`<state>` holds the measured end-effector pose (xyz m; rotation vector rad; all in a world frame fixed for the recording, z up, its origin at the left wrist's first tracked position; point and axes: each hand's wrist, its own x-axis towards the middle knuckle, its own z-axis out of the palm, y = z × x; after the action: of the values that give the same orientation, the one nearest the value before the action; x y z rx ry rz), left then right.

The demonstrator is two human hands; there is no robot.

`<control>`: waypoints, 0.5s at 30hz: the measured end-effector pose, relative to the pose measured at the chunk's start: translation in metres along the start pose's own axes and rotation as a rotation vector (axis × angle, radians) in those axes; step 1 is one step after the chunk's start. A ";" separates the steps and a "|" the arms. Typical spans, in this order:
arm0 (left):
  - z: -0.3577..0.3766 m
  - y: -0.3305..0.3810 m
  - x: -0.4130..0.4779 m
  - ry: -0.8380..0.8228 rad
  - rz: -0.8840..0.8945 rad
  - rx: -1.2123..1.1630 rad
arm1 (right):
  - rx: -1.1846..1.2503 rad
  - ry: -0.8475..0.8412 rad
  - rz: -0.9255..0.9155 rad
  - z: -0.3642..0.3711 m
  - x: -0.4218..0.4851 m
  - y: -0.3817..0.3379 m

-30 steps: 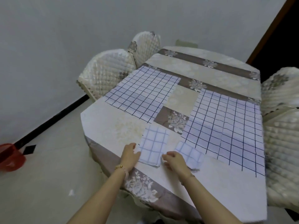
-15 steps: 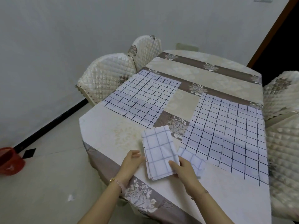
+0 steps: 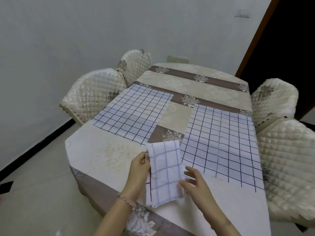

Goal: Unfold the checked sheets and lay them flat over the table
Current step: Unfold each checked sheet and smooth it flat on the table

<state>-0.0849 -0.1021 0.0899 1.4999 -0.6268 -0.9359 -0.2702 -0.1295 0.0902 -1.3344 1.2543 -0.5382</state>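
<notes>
We see a folded checked sheet (image 3: 165, 172) lying low in the centre of the frame, on the near end of the table (image 3: 95, 155), its long side running away from us. Our left hand (image 3: 139, 174) sits at the sheet's left edge with the fingers curled in and the fingertips pinching that edge, so it grips the folded cloth. Our right hand (image 3: 194, 183) is at the sheet's right edge, blurred, with fingers spread and loosely bent; the fingertips touch or nearly touch the cloth, but we cannot tell whether it has closed on anything. A beaded bracelet (image 3: 127, 200) circles the left wrist.

Two checked sheets already lie flat: one (image 3: 133, 113) left of centre and a larger one (image 3: 221, 142) right of centre, whose near left corner sits just beside the folded sheet. A floral tablecloth strip (image 3: 197, 79) shows in the upper middle. Quilted chairs (image 3: 95, 94) stand at the table's left and right sides.
</notes>
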 end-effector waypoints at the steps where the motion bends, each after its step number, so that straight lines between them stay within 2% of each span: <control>1: 0.003 0.002 -0.004 0.005 0.064 0.077 | -0.049 0.077 -0.064 -0.001 -0.003 -0.003; 3: 0.008 0.005 -0.012 -0.010 0.148 0.185 | -0.033 0.156 -0.182 -0.003 -0.012 -0.013; 6: 0.015 0.009 -0.025 -0.099 0.214 0.221 | 0.162 0.045 -0.172 0.002 -0.021 -0.030; 8: 0.019 0.011 -0.034 -0.242 0.199 0.206 | 0.326 -0.058 -0.107 0.009 -0.024 -0.036; 10: 0.019 0.012 -0.044 -0.355 0.165 0.218 | 0.395 -0.080 -0.096 0.013 -0.025 -0.037; 15: 0.016 0.014 -0.052 -0.388 0.104 0.195 | 0.411 -0.037 -0.118 0.014 -0.029 -0.035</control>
<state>-0.1242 -0.0707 0.1142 1.4490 -1.0931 -1.1197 -0.2547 -0.1063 0.1293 -1.0675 0.9729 -0.8040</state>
